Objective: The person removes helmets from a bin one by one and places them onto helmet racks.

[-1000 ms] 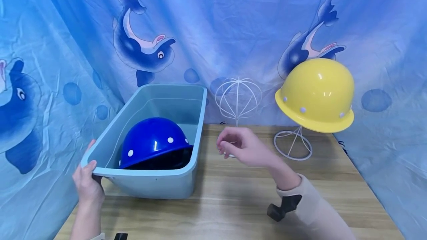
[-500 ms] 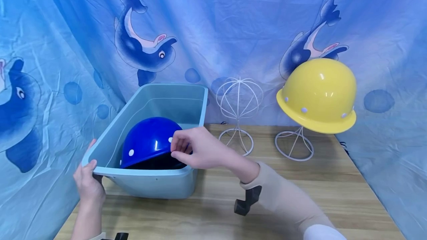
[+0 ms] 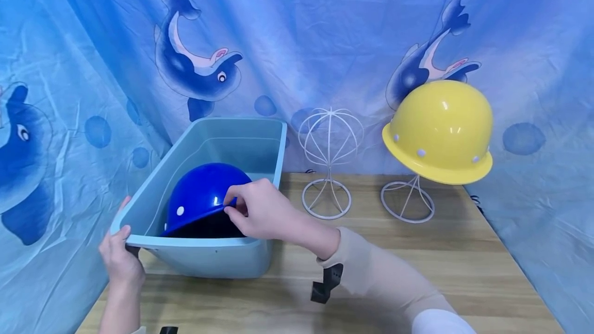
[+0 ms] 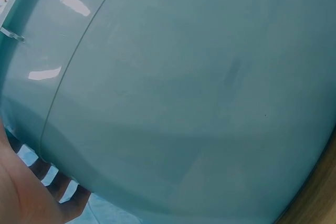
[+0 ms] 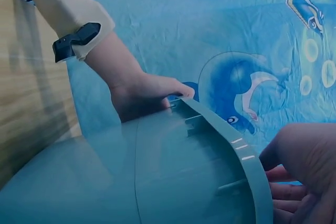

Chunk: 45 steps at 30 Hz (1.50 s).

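My left hand (image 3: 121,256) grips the near left corner of a pale teal plastic bin (image 3: 199,241), thumb over the rim and fingers along the outside. In the left wrist view the curled fingers (image 4: 55,182) show beside the bin's wall. Inside the bin lies a blue hard hat (image 3: 204,187) with white studs, tilted so that its dark underside faces me. My right hand (image 3: 264,210) reaches over the bin's right rim and pinches the hat's brim between thumb and fingers. The right wrist view shows this hand (image 5: 299,177) past the rim, with the hat hidden.
A white wire hat stand (image 3: 329,184) stands bare right of the bin. Farther right, a yellow hard hat (image 3: 441,133) sits tilted on a second wire stand (image 3: 408,200). A blue dolphin-print cloth (image 3: 325,40) hangs behind the wooden table (image 3: 371,293).
My right hand has moved left from in front of the bare stand, over the bin's rim, to the blue hard hat's brim. The left hand keeps its grip on the bin.
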Each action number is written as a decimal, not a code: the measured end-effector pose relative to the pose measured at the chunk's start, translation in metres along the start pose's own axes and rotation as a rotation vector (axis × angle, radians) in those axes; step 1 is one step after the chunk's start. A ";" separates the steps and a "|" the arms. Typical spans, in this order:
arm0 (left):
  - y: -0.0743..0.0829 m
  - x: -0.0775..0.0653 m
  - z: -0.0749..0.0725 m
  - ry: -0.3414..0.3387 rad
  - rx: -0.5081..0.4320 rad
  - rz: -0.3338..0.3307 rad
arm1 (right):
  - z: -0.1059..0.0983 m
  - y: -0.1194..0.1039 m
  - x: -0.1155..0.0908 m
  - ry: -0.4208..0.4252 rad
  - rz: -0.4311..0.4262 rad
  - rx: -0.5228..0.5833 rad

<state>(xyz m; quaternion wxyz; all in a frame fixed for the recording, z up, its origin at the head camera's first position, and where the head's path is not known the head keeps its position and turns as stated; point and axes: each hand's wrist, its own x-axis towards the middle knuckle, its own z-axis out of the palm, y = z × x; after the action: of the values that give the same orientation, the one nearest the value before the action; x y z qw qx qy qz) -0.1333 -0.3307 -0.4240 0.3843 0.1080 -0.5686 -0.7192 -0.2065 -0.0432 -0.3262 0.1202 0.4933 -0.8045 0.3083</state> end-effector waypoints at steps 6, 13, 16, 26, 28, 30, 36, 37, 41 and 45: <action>0.000 0.000 -0.001 0.006 0.008 -0.013 | 0.005 0.012 0.016 0.128 0.079 -0.006; -0.001 0.000 -0.003 0.004 0.020 -0.027 | 0.005 0.029 0.041 0.146 0.277 -0.038; -0.001 0.001 -0.001 0.001 0.022 -0.024 | 0.003 0.039 0.046 0.152 0.365 0.067; 0.000 -0.002 0.004 0.052 -0.039 -0.030 | 0.001 0.061 0.065 0.110 0.872 0.753; 0.000 -0.002 0.005 0.048 -0.053 -0.030 | 0.002 0.061 0.070 0.051 0.914 0.884; 0.000 -0.003 0.004 0.037 -0.055 -0.028 | 0.004 0.063 0.073 -0.017 0.947 0.992; -0.001 -0.002 0.006 0.024 -0.047 -0.038 | 0.005 0.069 0.075 -0.154 0.991 1.215; -0.001 -0.002 0.006 0.026 -0.043 -0.041 | 0.006 0.070 0.075 -0.166 0.990 1.250; -0.002 -0.003 0.004 0.047 -0.030 -0.071 | 0.007 0.070 0.075 -0.161 0.996 1.385; -0.002 -0.003 0.001 0.052 0.003 -0.086 | 0.007 0.066 0.074 -0.106 1.001 1.517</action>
<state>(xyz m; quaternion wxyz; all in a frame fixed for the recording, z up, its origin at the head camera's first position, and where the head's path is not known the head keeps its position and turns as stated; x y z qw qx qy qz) -0.1327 -0.3281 -0.4258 0.3676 0.1515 -0.5542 -0.7313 -0.2984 -0.0792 -0.3199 -0.4215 0.0467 -0.5103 0.7482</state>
